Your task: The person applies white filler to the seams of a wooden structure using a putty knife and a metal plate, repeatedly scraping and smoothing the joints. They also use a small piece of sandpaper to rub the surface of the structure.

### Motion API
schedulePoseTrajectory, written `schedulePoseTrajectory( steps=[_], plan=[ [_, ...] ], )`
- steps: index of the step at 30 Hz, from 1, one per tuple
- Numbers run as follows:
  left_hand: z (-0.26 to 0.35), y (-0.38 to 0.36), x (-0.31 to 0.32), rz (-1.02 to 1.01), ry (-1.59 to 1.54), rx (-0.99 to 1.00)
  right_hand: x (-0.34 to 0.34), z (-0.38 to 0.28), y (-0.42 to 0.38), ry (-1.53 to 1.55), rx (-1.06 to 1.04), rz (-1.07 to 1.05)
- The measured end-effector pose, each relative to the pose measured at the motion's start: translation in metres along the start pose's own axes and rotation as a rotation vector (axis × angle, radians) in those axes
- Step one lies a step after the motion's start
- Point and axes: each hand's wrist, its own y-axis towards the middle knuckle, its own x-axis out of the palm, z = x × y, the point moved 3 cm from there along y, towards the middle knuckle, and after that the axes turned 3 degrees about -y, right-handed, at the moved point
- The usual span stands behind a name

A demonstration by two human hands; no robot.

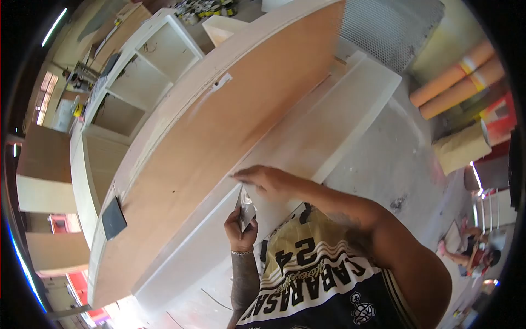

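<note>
My left hand (241,229), with a chain bracelet at the wrist, grips a flat, shiny metal plate (246,209) with a pointed upper end. Just above it, my right hand (263,182) reaches across with fingers stretched out, slightly blurred. Its fingertips are right at the seam between a large curved brown wood panel (235,123) and a long white ledge (334,118). Part of the right palm is hidden from view. Toward the lower left, a dark square pad (114,218) lies on the panel's pale rim.
White open-fronted shelving (131,82) stands behind the panel. A metal mesh sheet (392,27) leans at the top right, near two orange-brown rolls (457,79). Farther off at lower right, a person (474,252) sits low on the pale floor (378,153).
</note>
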Motion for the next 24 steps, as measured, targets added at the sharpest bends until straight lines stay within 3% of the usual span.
schedulePoseTrajectory(
  steps=[1, 2, 4, 5, 7, 9, 11, 12, 14, 17, 20, 24],
  plan=[
    [-0.004, 0.002, -0.002, -0.041, -0.040, -0.051, -0.011, -0.029, -0.014, 0.081, -0.103, 0.029],
    [-0.002, -0.001, 0.005, -0.092, 0.329, 0.222, -0.010, -0.037, -0.027, 0.049, -0.168, -0.020],
    [0.000, -0.006, 0.029, -0.147, -0.110, -0.010, -0.021, -0.044, -0.046, -0.007, -0.233, -0.027],
    [0.003, -0.004, 0.028, -0.047, -0.068, 0.080, -0.027, -0.028, -0.053, -0.111, -0.168, -0.089],
    [0.011, -0.015, 0.052, -0.247, -0.222, 0.075, -0.047, 0.025, -0.068, -0.322, -0.037, -0.217],
    [0.026, -0.026, 0.064, -0.196, -0.147, 0.238, -0.095, 0.090, -0.069, -0.509, 0.105, -0.135],
    [0.038, -0.024, 0.057, -0.268, -0.137, 0.233, -0.147, 0.151, -0.069, -0.741, 0.211, 0.237],
    [0.038, -0.025, 0.061, -0.187, -0.136, 0.278, -0.176, 0.158, -0.050, -0.827, 0.552, 0.083],
    [0.034, -0.021, 0.040, -0.082, -0.116, 0.301, -0.207, 0.208, -0.042, -0.839, 0.625, 0.221],
    [0.017, -0.024, 0.023, 0.020, -0.087, 0.287, -0.203, 0.252, -0.028, -0.927, 0.750, 0.176],
    [-0.003, -0.025, 0.001, 0.075, -0.122, 0.260, -0.171, 0.216, 0.000, -0.847, 0.864, 0.065],
    [-0.019, -0.025, -0.019, 0.129, -0.160, 0.260, -0.115, 0.177, 0.018, -0.843, 0.862, 0.053]
  ],
)
